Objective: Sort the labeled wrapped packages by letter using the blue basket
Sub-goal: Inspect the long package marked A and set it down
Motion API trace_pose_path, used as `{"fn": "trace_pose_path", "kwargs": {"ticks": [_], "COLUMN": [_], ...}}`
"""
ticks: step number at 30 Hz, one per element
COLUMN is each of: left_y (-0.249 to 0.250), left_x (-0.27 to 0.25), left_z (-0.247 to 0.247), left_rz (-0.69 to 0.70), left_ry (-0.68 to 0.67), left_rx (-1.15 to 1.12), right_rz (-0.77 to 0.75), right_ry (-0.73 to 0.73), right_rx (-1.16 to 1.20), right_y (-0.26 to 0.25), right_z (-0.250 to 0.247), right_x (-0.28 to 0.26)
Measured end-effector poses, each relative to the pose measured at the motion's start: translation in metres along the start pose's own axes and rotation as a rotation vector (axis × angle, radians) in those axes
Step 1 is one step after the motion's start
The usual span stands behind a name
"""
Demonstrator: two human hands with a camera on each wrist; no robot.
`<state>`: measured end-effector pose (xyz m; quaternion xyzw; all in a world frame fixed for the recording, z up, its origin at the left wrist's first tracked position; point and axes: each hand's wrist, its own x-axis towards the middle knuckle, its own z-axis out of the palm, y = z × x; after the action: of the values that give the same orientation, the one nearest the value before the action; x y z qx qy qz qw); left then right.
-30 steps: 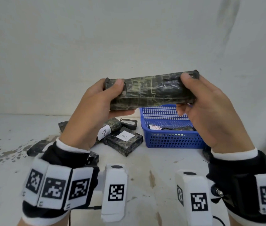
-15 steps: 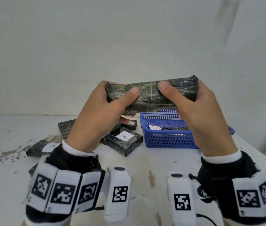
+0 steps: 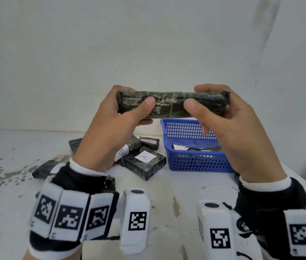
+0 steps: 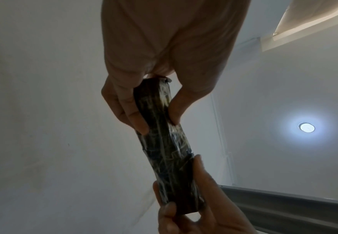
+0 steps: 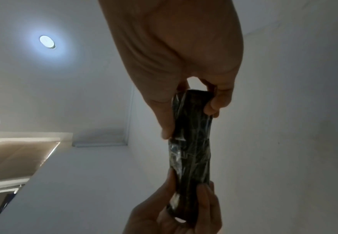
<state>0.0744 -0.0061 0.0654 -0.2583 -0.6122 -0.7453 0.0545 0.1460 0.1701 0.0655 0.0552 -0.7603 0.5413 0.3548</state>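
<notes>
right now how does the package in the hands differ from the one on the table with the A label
The held package is long and narrow; the A package is a flatter, squarer block. The held package is up in the air, gripped by the left hand and right hand at its ends; the A package lies on the table. No label shows on the held package; the A package shows its white label face up. Both have dark wrapping.

Basket (image 3: 195, 162) right of packages (image 3: 144, 162) on table (image 3: 167, 184).
</notes>
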Motion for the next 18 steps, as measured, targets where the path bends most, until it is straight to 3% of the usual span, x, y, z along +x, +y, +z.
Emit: {"fn": "trace_pose_path", "kwargs": {"ticks": [8,18], "left_y": [0.0078,0.0002], "left_x": [0.0010,-0.0032], "left_z": [0.0009,0.0069], "left_rz": [-0.056,-0.016], "left_ry": [0.011,0.073], "left_rx": [-0.178,0.107], "right_rz": [0.086,0.035], "right_ry": [0.001,0.043], "right_rx": [0.208,0.074], "right_y": [-0.0013,0.0004], "right_z": [-0.0039,0.0055], "right_x": [0.0043,0.0010]}}
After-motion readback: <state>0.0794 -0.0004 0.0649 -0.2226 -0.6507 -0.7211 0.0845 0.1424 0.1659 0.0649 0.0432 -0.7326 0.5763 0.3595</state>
